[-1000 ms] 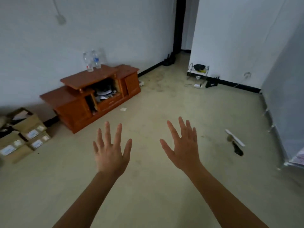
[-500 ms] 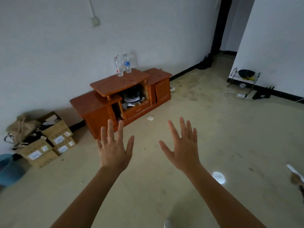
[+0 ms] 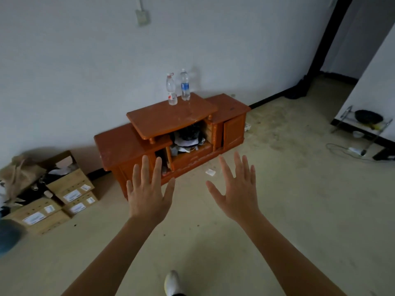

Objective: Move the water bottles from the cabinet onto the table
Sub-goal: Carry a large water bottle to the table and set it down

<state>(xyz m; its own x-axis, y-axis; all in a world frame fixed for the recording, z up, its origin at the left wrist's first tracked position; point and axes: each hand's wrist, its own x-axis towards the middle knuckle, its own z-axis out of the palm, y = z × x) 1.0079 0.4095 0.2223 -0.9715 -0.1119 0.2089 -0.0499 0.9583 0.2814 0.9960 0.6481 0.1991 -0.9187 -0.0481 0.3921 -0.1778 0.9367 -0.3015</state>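
Two clear water bottles stand upright at the back of the raised top of a low orange-brown wooden cabinet (image 3: pixel 149 122) against the white wall. The left bottle (image 3: pixel 171 89) has a red-and-white label, the right bottle (image 3: pixel 185 85) a blue one. My left hand (image 3: pixel 147 193) and my right hand (image 3: pixel 237 190) are stretched out in front of me, palms down, fingers spread, holding nothing. Both hands hover over the floor well short of the bottles. No table is in view.
Stacked cardboard boxes (image 3: pixel 70 192) and a brown bag (image 3: pixel 19 174) sit at the left of the cabinet. A metal rack (image 3: pixel 363 122) with a dark pan and a power strip (image 3: pixel 355 150) lie at the right wall. My white shoe (image 3: pixel 172 283) shows below.
The view has swung left and moved closer to the cabinet, which now sits larger and nearer the centre. Both hands stay open and spread in front of me.
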